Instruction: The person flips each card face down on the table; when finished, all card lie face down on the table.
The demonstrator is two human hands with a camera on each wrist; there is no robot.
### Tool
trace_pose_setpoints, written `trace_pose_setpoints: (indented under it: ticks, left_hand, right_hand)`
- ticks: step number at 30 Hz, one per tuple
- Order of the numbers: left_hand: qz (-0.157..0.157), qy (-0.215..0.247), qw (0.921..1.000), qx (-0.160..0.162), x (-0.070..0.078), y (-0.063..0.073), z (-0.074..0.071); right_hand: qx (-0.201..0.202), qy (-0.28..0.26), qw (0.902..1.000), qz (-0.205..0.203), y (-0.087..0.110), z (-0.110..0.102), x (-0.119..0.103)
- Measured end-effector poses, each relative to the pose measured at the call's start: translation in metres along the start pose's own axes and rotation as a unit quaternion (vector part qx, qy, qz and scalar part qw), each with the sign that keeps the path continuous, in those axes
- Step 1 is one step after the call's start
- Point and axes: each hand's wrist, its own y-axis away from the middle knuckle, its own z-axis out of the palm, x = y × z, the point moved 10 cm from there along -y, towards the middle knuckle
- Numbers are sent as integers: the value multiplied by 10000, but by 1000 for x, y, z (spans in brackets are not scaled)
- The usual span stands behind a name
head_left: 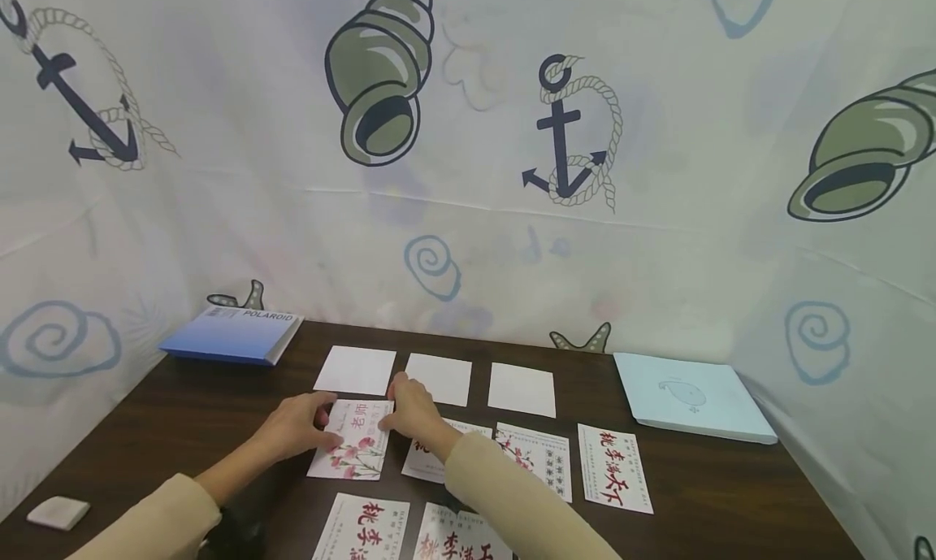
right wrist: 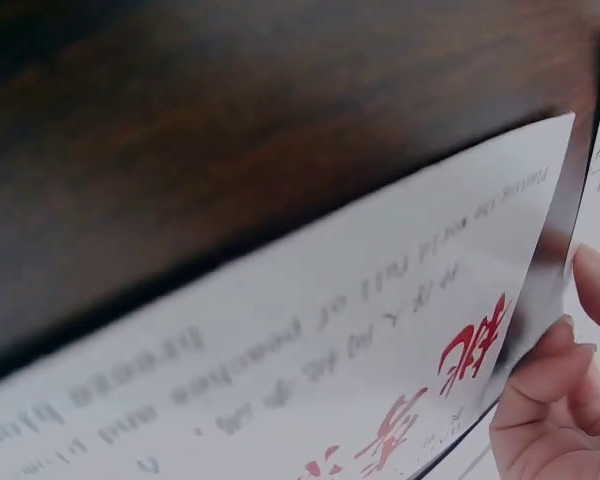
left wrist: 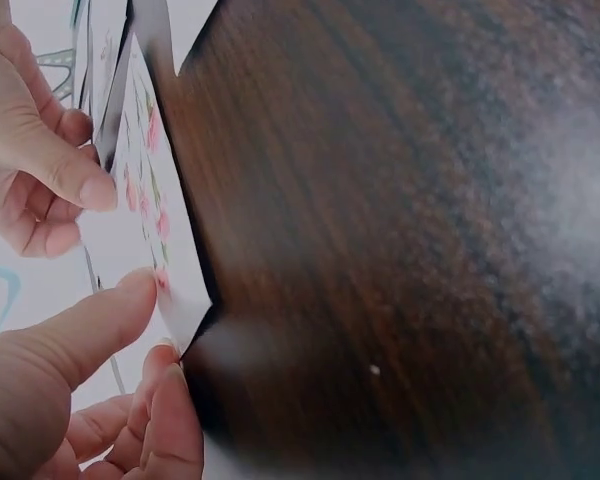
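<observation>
At a dark wood-grain table (head_left: pixel 717 487), the left hand (head_left: pixel 292 424) and right hand (head_left: pixel 415 410) pinch opposite sides of a pink-flowered card (head_left: pixel 358 434).

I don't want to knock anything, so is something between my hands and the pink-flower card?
Nothing visible is: your left hand and right hand hold the pink-flower card at its left and right edges.

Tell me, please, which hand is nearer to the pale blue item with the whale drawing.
Right. The right hand is left of the pale blue item, at the right edge of the flowered card; the left hand is farther left, at that card's left edge.
</observation>
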Motion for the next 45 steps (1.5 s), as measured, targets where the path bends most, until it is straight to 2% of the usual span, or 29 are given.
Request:
trace_pose_setpoints:
  ticks: [6, 11, 14, 16, 18, 21, 23, 27, 29, 31, 34, 36, 37, 39, 45]
  left_hand:
    - [-25, -82, 9998, 189, 1, 0, -5]
    - [11, 255, 9982, 534, 3, -2, -13]
    - [-14, 424, 9971, 626, 5, -4, -17]
    - [-18, 538, 9966, 624, 6, -7, -19]
    - [-68, 707, 9959, 556, 6, -9, -19]
    - [-228, 1227, 9917, 323, 6, -10, -18]
    - [-335, 1675, 9853, 51, 9, -10, -14]
    - [-336, 2652, 9618, -593, 21, -8, -6]
    - [-351, 2990, 9503, -789, 23, -7, -4]
    - [-299, 3058, 9469, -950, 23, -6, 0]
    - [-402, 2933, 9478, -1187, 17, -5, 9]
    - [-536, 2815, 9491, -1305, 11, -3, 15]
    - [-629, 2760, 9497, -1335, 8, -3, 17]
    - [-788, 2644, 9527, -1271, 3, -2, 18]
    - [-940, 2061, 9728, -475, -6, -2, 2]
  right_hand:
    - [239, -260, 9993, 87, 3, -2, 2]
    - [422, 361, 9983, 194, 6, -1, 1]
    - [326, 466, 9983, -133, 8, 3, -5]
    - [126, 88, 9991, -402, 13, 8, -12]
    - [-172, -598, 9969, -490, 18, 14, -20]
    - [-492, -1627, 9854, -51, 25, 22, -24]
    - [-477, -2057, 9768, 354, 29, 23, -23]
    - [-373, -2591, 9620, 770, 32, 24, -20]
    - [-495, -3074, 9470, 795, 34, 28, -21]
    - [-641, -3625, 9266, 766, 36, 30, -21]
    - [-722, -4339, 8957, 645, 40, 28, -21]
    - [-628, -4538, 8874, 523, 43, 22, -20]
    - [-572, -4584, 8857, 467, 45, 19, -19]
    - [-406, -4532, 8896, 405, 47, 14, -16]
    - [244, -4259, 9019, 679, 52, 4, 1]
